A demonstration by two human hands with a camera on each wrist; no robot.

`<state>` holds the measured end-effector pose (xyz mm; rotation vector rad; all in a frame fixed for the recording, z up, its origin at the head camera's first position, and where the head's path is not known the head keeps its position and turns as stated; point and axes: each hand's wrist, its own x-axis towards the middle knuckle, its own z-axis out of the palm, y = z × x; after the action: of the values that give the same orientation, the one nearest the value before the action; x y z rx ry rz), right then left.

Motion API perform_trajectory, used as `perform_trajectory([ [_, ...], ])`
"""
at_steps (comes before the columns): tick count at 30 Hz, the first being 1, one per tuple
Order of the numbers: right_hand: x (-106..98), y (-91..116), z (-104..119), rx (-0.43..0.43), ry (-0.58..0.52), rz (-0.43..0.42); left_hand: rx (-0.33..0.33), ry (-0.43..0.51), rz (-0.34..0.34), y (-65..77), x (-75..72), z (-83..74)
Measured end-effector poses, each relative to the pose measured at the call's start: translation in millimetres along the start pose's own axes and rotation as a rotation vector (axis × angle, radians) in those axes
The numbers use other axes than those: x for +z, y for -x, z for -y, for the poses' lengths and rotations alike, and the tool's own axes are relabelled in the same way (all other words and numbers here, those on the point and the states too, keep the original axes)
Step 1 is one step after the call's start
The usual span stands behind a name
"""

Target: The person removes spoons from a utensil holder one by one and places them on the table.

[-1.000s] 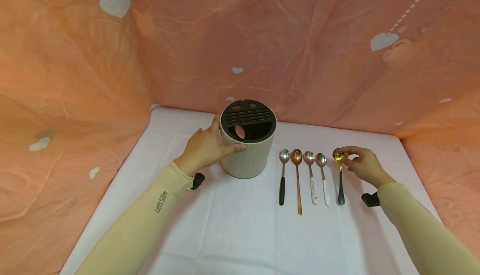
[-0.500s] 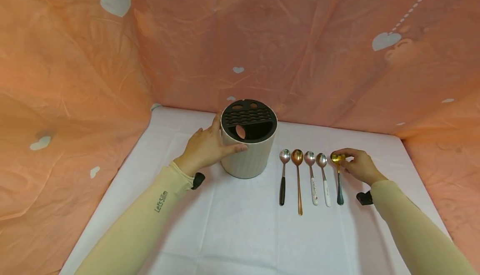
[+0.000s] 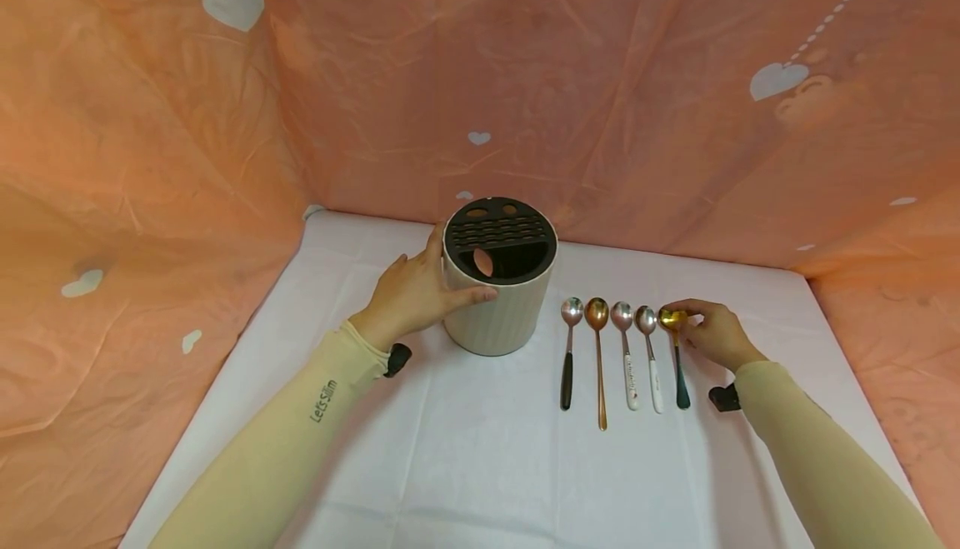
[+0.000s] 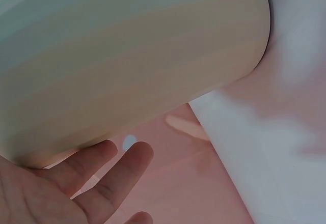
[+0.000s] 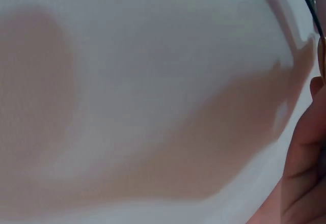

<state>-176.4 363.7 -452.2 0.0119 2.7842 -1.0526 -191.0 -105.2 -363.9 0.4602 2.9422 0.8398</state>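
A pale ribbed utensil holder (image 3: 495,320) with a black slotted lid (image 3: 501,241) stands upright on the white cloth. My left hand (image 3: 408,295) rests against its left side, thumb across the front. In the left wrist view the fingers (image 4: 122,183) look straight and spread, touching the holder's wall. Far right in a row of spoons lies a spoon with gold bowl and dark green handle (image 3: 681,386). My right hand (image 3: 716,334) pinches it by the bowl. The right wrist view catches only part of that hand (image 5: 305,168) at its edge.
Left of the gold spoon lie a black-handled spoon (image 3: 567,378), a copper spoon (image 3: 600,378) and two white-handled spoons, the nearer one (image 3: 655,382) close beside it. White cloth (image 3: 480,449) covers the table; orange-pink fabric (image 3: 375,91) walls it at back and sides.
My right hand has shifted slightly left, bringing the gold spoon's bowl closer to the neighbouring white-handled spoon. The left hand and the holder have stayed in place.
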Motion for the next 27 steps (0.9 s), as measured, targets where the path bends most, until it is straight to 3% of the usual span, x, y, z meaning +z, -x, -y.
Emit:
perform_trajectory([
  [9,4.8,-1.6,-3.8,-0.008,0.113,-0.018,-0.017,-0.009,0.012,0.0,-0.2,-0.7],
  [27,2.5,-1.1,-5.6,0.04,0.169,-0.032,-0.012,-0.011,0.002,0.2,0.2,-0.7],
])
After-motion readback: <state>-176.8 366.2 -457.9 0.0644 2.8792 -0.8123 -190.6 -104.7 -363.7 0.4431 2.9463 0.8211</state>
